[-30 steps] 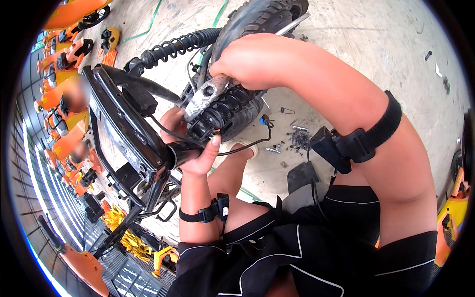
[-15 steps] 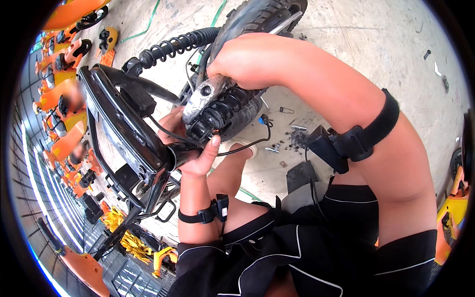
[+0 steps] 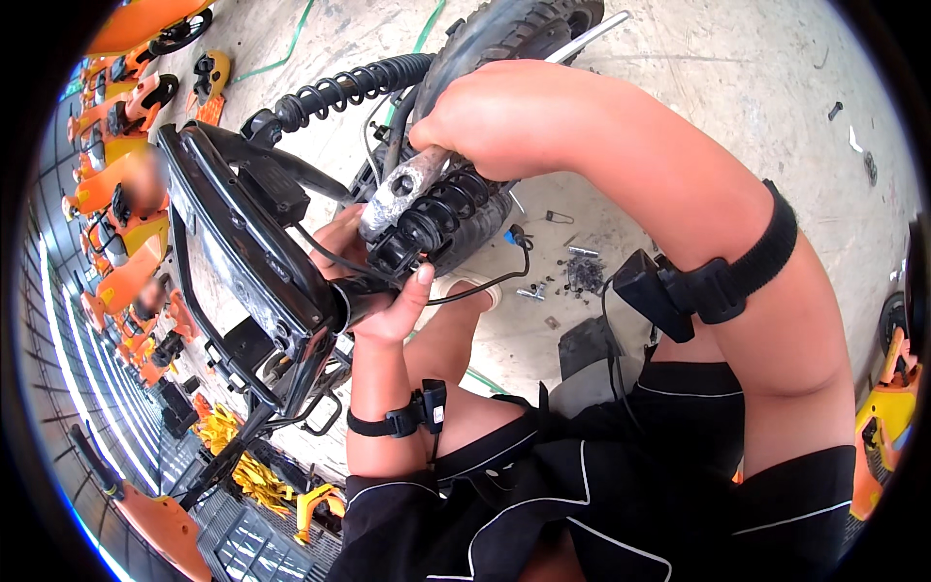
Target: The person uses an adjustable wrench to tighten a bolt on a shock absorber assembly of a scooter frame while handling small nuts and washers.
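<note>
A black coil-spring shock absorber [image 3: 424, 225] lies at the middle of a black vehicle frame [image 3: 247, 252]. My left hand [image 3: 388, 315] is closed around its near end, with the thumb on the right side and the fingers on the left, partly behind it. Beside the spring is a worn silver metal piece [image 3: 396, 194] with a round hole. My right hand [image 3: 465, 121] is closed at the upper end of that piece, its fingers mostly hidden. Beyond the right forearm, a silver rod [image 3: 592, 37] sticks out over the knobby tyre [image 3: 514, 44]. Whether rod and piece join is hidden.
A second coil-spring shock [image 3: 354, 85] runs toward the tyre. A cable with a blue-tipped connector [image 3: 517, 236] hangs to the right. Small bolts and dark debris [image 3: 584, 272] lie on the concrete floor [image 3: 718, 97]. Orange vehicles [image 3: 121, 189] line the left side.
The silver rod has shifted to the upper right and shows more of its length. The silver piece has moved slightly down, and my right forearm a little to the right. My left hand stays in place.
</note>
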The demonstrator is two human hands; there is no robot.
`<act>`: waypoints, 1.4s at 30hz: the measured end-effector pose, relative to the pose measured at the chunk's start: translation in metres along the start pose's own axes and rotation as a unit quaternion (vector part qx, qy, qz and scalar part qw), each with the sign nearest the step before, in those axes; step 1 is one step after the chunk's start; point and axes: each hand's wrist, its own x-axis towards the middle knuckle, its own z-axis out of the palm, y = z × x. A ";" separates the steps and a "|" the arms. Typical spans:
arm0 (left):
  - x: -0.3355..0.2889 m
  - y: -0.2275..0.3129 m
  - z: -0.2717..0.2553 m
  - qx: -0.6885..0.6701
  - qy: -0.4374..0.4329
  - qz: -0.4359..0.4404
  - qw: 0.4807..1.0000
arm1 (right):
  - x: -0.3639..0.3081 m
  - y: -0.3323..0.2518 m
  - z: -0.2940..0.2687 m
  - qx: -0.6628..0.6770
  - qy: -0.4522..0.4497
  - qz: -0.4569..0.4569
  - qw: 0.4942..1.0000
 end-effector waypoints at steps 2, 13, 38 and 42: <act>-0.001 0.000 0.000 0.002 0.003 -0.002 1.000 | -0.005 -0.004 -0.005 -0.019 -0.011 0.005 1.000; -0.007 0.001 0.003 -0.020 0.030 -0.043 0.998 | -0.007 0.002 -0.008 -0.010 0.036 -0.034 0.999; 0.001 0.007 0.003 -0.019 0.010 -0.011 1.000 | 0.022 0.033 0.035 0.162 0.084 -0.152 0.971; 0.001 0.008 0.002 -0.011 0.012 -0.014 1.000 | 0.016 0.029 0.036 0.131 0.128 -0.169 0.968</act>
